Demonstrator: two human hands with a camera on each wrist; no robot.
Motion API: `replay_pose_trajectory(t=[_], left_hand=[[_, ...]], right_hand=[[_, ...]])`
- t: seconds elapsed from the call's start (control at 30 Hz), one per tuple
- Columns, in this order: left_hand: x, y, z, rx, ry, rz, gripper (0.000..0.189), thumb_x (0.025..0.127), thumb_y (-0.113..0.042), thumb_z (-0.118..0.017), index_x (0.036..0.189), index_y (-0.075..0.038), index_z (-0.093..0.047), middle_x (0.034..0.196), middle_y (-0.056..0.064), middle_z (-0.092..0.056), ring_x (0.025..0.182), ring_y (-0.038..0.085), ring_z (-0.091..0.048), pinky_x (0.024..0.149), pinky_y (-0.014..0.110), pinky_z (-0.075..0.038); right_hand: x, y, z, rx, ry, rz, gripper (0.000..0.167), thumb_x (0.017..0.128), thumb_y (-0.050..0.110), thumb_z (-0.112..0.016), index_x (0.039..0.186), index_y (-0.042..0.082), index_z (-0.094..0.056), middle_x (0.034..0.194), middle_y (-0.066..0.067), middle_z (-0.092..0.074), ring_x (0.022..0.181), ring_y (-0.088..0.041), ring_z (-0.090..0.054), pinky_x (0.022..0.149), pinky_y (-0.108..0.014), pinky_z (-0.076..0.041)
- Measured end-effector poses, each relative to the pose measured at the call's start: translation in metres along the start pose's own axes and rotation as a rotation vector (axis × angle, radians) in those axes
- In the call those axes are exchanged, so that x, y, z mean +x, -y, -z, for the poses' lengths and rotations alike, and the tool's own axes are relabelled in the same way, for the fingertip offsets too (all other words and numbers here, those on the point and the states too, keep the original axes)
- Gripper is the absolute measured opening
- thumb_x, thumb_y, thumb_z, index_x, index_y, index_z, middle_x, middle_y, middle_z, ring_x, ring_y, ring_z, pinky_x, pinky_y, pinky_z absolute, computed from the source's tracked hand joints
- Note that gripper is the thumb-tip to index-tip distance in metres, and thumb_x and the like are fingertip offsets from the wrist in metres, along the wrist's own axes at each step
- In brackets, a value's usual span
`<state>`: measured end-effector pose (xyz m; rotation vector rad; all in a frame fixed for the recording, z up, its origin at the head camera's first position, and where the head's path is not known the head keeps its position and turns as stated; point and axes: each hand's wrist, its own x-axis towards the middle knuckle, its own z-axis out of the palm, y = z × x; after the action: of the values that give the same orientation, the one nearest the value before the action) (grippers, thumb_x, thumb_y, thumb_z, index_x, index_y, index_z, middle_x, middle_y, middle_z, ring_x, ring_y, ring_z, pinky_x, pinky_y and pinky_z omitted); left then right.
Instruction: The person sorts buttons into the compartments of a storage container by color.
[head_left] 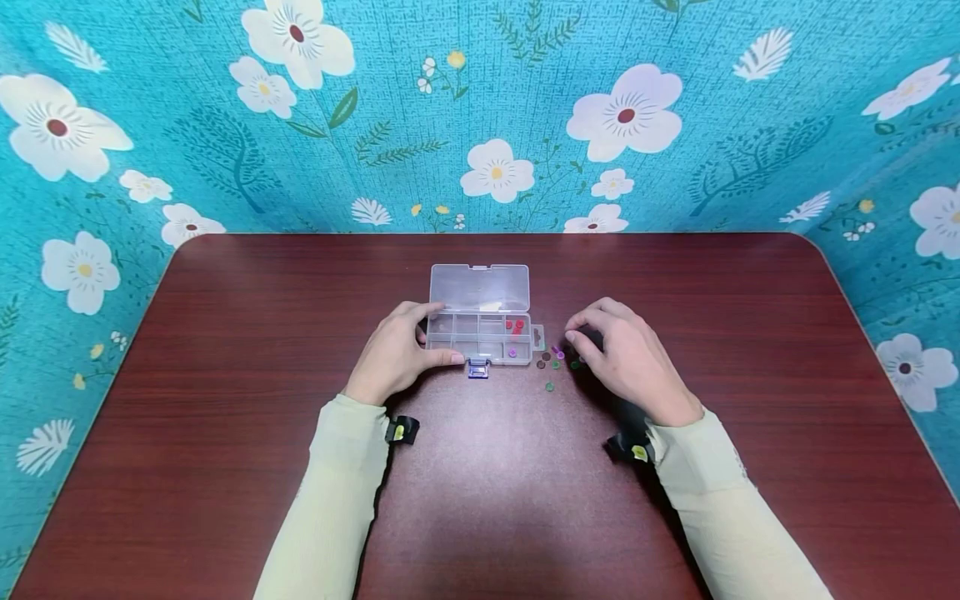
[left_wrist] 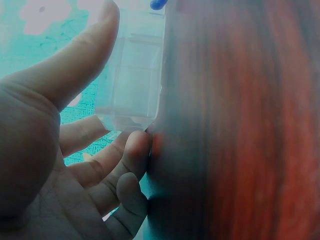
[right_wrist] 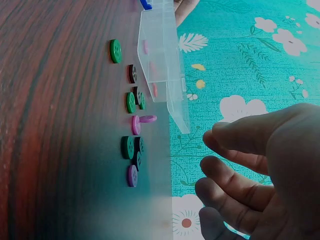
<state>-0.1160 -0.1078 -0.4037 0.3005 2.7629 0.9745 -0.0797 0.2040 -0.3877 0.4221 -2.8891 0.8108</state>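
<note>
A clear plastic compartment box lies on the table with its lid raised at the back. My left hand holds the box's left end, thumb at the front edge and index finger at the back corner. Several red buttons sit in the back right compartment, a purple button in the front right one. Right of the box lie loose green, dark and purple buttons. Above them my right hand hovers, fingers loosely bent, thumb near index finger; nothing shows between them.
A blue latch hangs from the box's front edge. At the box's right end a clear hang tab sticks out. The brown table meets a blue floral cloth at its far edge.
</note>
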Motion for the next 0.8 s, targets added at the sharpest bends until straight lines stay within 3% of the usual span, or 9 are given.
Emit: replay_pose_trajectory(t=[0.8], left_hand=[[0.0, 0.0, 0.0, -0.004, -0.001, -0.014, 0.081, 0.075, -0.047, -0.088, 0.144, -0.016, -0.057, 0.101, 0.005, -0.053, 0.086, 0.022, -0.051, 0.078, 0.037, -0.041]], right_hand=[[0.0, -0.002, -0.015, -0.028, 0.037, 0.023, 0.004, 0.091, 0.019, -0.073, 0.091, 0.016, -0.075, 0.098, 0.002, -0.064, 0.09, -0.017, -0.058, 0.076, -0.038, -0.048]])
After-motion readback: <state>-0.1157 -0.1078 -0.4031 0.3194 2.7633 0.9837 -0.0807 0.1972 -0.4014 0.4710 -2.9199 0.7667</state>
